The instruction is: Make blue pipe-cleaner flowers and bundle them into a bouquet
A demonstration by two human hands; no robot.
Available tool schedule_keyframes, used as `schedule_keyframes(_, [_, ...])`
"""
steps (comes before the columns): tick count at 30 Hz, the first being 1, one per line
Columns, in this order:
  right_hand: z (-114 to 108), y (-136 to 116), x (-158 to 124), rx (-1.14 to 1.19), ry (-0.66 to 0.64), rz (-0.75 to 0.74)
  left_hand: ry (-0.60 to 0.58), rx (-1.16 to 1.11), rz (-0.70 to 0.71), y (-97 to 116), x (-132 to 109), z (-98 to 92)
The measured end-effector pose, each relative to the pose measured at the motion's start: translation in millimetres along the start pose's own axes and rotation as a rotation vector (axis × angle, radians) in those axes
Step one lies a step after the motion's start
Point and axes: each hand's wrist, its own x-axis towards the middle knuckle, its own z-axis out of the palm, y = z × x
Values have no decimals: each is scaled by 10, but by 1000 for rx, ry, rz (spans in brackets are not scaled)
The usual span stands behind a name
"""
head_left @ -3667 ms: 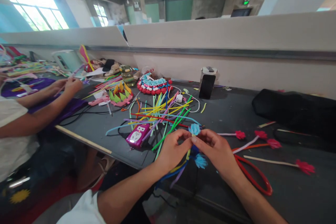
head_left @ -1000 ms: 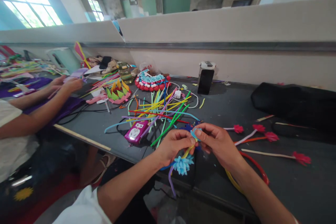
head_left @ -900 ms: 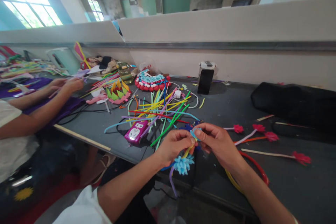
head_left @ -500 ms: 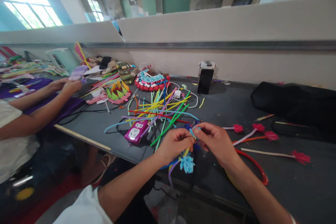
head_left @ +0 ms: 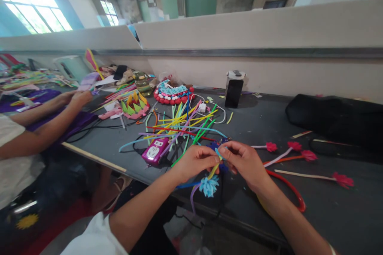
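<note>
My left hand (head_left: 194, 162) and my right hand (head_left: 244, 161) meet over the near edge of the dark table (head_left: 257, 123). Both pinch a bundle of pipe-cleaner stems with a small light-blue flower head (head_left: 220, 153) between the fingertips. A second light-blue flower (head_left: 208, 186) hangs below my left hand on a yellow stem, with blue and purple stems trailing beside it. A red hoop (head_left: 289, 189) lies under my right wrist.
A heap of coloured pipe cleaners (head_left: 182, 125) and a pink power strip (head_left: 153, 150) lie just beyond my hands. Pink-headed flower stems (head_left: 302, 155) lie to the right, near a black bag (head_left: 335, 117). A phone (head_left: 233, 92) stands at the back. Another person's hands (head_left: 74, 97) work at the left.
The hanging blue flower has swung and turned below my left hand. My fingers have kept working the small flower head, and both hands shifted slightly up the table.
</note>
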Motion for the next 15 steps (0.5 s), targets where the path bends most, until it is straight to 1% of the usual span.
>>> schedule_keyframes(5, [15,22,7,-15,16,8,48,111,20,-18,-3,15])
schedule_keyframes(12, [20,50,7,-36,37,7,187,117,27,-120,23,106])
schedule_keyframes(15, [26,59,0,-61,61,-12,251,165,92,-145,28,144])
